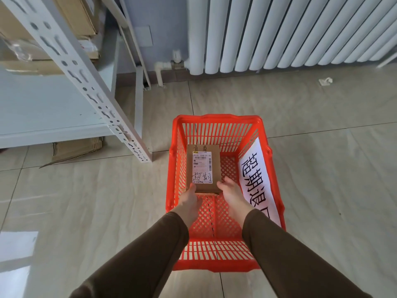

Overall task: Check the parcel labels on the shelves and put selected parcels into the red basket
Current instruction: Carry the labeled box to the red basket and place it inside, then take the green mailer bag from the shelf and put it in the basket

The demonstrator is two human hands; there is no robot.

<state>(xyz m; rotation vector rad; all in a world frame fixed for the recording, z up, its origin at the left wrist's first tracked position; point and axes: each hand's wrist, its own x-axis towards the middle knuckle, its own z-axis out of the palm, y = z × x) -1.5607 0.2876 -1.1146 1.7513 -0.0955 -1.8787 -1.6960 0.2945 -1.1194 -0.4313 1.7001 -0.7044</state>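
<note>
The cardboard parcel [203, 168] is inside the red basket [217, 264], in the far half, lying flat with its label side up. A white shipping label [202, 167] covers most of the top face and carries a barcode, printed lines and large handwritten black characters near its near edge. More handwriting sits on the bare cardboard above the label.

Left hand [190, 201]: the grip is closed on the parcel's near left corner, thumb on the top face. Right hand [231, 193]: the grip is closed on the near right corner, thumb against the side edge. Both forearms wear brown sleeves [290, 254] and reach down into the basket from the near rim. Whether the parcel's underside rests on the basket bottom cannot be told.

The basket stands on the tiled floor [322, 168]. Its walls are slotted and its bottom is a lattice. A white paper sign [258, 183] with large black characters lies against the inside of the right wall.

To the left of the basket stands a white metal shelf unit [90, 82] with a perforated upright. Cardboard boxes [75, 20] rest on an upper shelf, and flattened cardboard [75, 149] lies on the floor under the lowest shelf. A white radiator [290, 33] is mounted on the wall beyond the basket.
</note>
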